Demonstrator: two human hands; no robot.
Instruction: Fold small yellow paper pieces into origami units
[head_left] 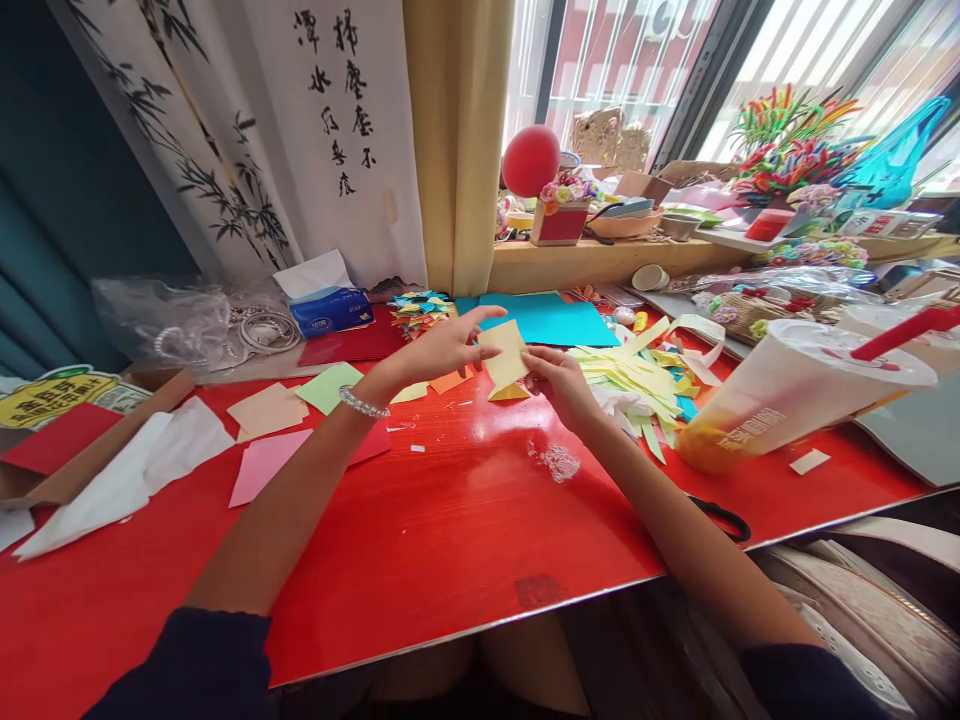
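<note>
Both my hands hold a small pale yellow paper sheet (505, 358) a little above the red table (450, 540). My left hand (444, 347) pinches its left edge with the index finger stretched over the top; a bead bracelet sits on that wrist. My right hand (559, 385) grips the sheet's right lower edge. An orange-yellow folded piece (508, 393) lies just under the sheet on the table.
Loose coloured paper squares (279, 420) lie to the left, a heap of cut yellow-green strips (637, 380) to the right. A lidded drink cup with red straw (795, 385) stands at right, a blue sheet (551, 320) and tissue pack (330, 308) behind, and black scissors handles (724, 517) near the front edge.
</note>
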